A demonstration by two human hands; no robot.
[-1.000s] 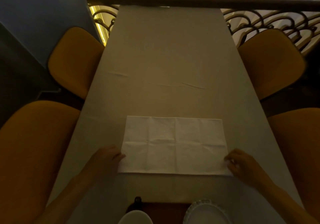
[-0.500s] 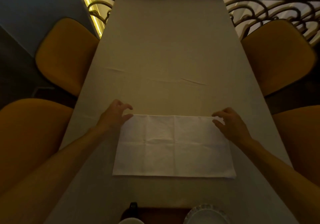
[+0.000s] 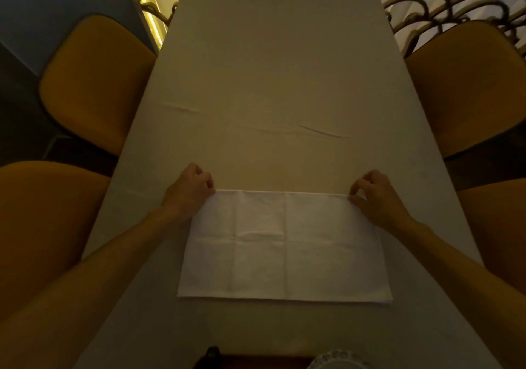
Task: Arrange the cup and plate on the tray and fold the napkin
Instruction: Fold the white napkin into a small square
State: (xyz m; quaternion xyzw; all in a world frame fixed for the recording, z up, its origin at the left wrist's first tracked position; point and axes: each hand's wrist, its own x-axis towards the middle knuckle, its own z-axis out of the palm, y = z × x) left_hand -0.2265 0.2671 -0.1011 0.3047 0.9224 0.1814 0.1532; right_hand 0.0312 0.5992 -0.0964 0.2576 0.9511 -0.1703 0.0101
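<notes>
A white napkin (image 3: 284, 246) lies flat on the table as a wide rectangle with crease lines across it. My left hand (image 3: 189, 192) pinches its far left corner. My right hand (image 3: 375, 195) pinches its far right corner. Both corners stay low at the tablecloth. At the bottom edge of the view, a dark tray (image 3: 256, 363) peeks in with the rim of a white plate (image 3: 338, 360) on it. The cup is out of view.
The long table (image 3: 279, 69) wears a pale cloth with small wrinkles in the middle. Orange chairs stand on the left (image 3: 94, 83) and right (image 3: 466, 83), with nearer ones beside each forearm. An ornate metal railing (image 3: 444, 1) runs behind the table's far end.
Both hands went from the napkin's near corners up to its far corners and closed on them. The camera tipped forward, so the cup has slid out of view and the plate is nearly gone.
</notes>
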